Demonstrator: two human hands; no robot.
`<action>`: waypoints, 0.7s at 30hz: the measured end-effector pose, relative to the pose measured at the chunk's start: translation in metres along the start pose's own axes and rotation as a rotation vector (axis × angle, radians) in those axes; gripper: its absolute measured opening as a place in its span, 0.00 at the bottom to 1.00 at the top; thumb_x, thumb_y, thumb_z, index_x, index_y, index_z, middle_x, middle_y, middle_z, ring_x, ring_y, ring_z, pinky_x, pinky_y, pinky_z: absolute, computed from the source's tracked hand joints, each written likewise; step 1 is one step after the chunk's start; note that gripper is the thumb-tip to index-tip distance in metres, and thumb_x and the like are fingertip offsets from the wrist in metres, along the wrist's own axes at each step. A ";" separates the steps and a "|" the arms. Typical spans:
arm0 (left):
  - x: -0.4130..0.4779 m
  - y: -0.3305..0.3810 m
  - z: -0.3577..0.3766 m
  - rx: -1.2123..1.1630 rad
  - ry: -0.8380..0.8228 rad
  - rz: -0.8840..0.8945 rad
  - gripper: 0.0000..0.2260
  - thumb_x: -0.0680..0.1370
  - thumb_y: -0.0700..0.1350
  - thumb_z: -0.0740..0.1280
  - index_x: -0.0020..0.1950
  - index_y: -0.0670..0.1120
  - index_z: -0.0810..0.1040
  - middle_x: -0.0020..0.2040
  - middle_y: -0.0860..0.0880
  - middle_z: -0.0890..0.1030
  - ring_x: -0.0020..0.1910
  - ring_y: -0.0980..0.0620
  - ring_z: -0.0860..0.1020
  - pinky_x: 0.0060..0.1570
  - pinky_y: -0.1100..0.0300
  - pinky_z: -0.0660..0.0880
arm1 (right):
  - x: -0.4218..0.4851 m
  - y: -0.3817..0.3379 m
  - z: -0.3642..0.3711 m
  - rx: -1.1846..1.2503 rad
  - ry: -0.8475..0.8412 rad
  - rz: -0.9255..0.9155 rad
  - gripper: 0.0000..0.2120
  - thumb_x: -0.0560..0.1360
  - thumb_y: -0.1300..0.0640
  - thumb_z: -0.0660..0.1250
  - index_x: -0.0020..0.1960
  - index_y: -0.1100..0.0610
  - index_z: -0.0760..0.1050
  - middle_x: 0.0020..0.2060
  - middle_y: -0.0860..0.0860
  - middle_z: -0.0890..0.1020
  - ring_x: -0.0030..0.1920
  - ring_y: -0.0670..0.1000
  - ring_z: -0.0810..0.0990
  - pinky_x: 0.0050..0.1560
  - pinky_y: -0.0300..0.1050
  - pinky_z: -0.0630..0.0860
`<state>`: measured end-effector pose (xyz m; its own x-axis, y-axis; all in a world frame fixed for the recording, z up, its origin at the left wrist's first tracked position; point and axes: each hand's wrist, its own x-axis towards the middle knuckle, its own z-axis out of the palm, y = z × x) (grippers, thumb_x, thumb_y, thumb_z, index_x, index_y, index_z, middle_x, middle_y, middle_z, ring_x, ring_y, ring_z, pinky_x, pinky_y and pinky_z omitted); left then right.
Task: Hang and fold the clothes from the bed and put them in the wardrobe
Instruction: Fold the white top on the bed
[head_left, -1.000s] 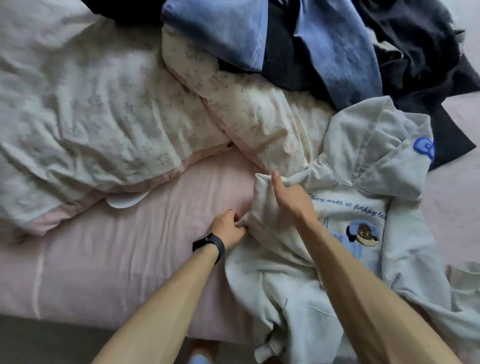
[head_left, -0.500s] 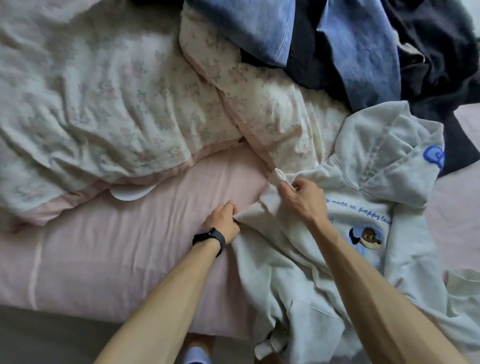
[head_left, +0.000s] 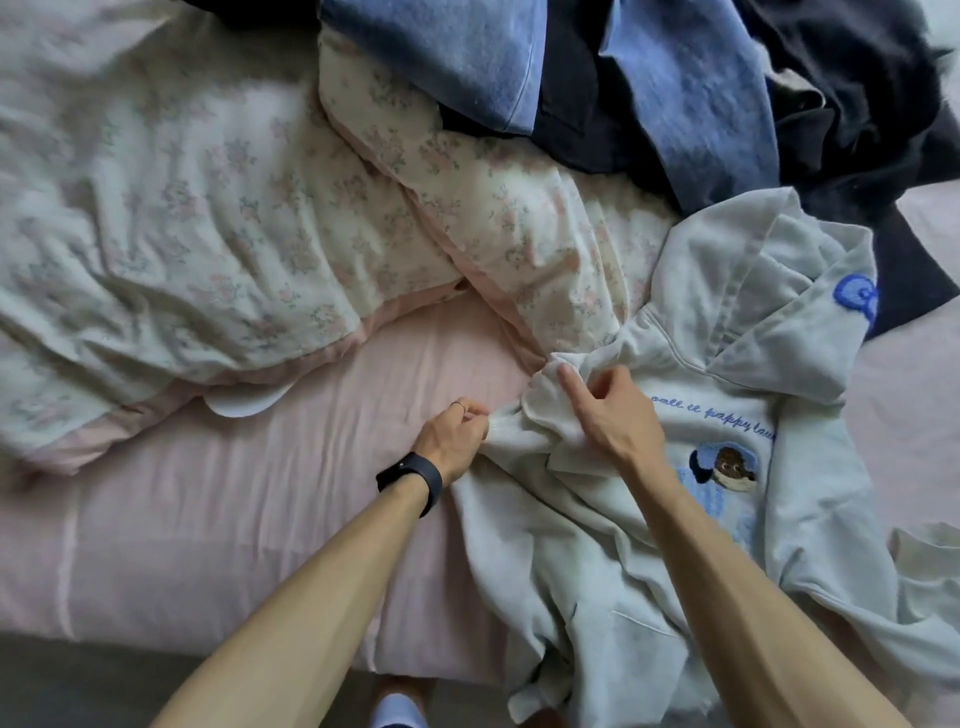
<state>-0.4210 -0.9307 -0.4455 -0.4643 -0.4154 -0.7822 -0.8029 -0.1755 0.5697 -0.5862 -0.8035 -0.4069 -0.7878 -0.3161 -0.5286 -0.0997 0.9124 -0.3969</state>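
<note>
Pale hoodie (head_left: 701, 545) crumpled on the bed (head_left: 234, 519), just beside floral duvet (head_left: 182, 234), left hand (head_left: 454, 439) fingers pinching its edge, right hand (head_left: 618, 415) fingers gripping a bunched fold, forefinger straight, blue and dark clothes (head_left: 701, 93) heaped beyond.

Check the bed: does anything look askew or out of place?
The pale hoodie lies crumpled, its lower part hanging off the mattress edge, bunched where the left hand and right hand grip it. Blue garments and dark garments lie heaped beyond. A white flat piece pokes from under the floral duvet. No spill or damage.
</note>
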 end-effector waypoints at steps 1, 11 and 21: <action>0.001 0.002 -0.001 0.020 -0.015 0.001 0.17 0.67 0.61 0.59 0.52 0.57 0.77 0.54 0.55 0.82 0.54 0.52 0.78 0.52 0.59 0.73 | 0.004 -0.011 0.000 -0.128 0.012 -0.053 0.33 0.67 0.20 0.57 0.46 0.50 0.70 0.39 0.44 0.78 0.41 0.50 0.77 0.43 0.49 0.71; 0.016 -0.001 -0.021 0.653 0.142 0.161 0.17 0.83 0.59 0.56 0.42 0.50 0.72 0.46 0.43 0.80 0.48 0.38 0.78 0.41 0.53 0.68 | 0.027 -0.014 -0.008 0.070 0.139 0.016 0.19 0.81 0.39 0.59 0.50 0.55 0.75 0.47 0.59 0.83 0.51 0.62 0.79 0.49 0.52 0.72; 0.009 0.003 -0.003 0.532 0.109 0.191 0.11 0.82 0.61 0.52 0.57 0.57 0.64 0.52 0.51 0.79 0.45 0.44 0.75 0.41 0.54 0.68 | -0.006 -0.040 0.009 -0.337 0.215 -0.124 0.36 0.70 0.25 0.63 0.60 0.55 0.68 0.58 0.54 0.70 0.57 0.58 0.74 0.47 0.58 0.78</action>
<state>-0.4263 -0.9374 -0.4498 -0.6011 -0.4900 -0.6314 -0.7992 0.3730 0.4713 -0.5723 -0.8405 -0.3951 -0.8626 -0.4004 -0.3093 -0.3675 0.9160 -0.1610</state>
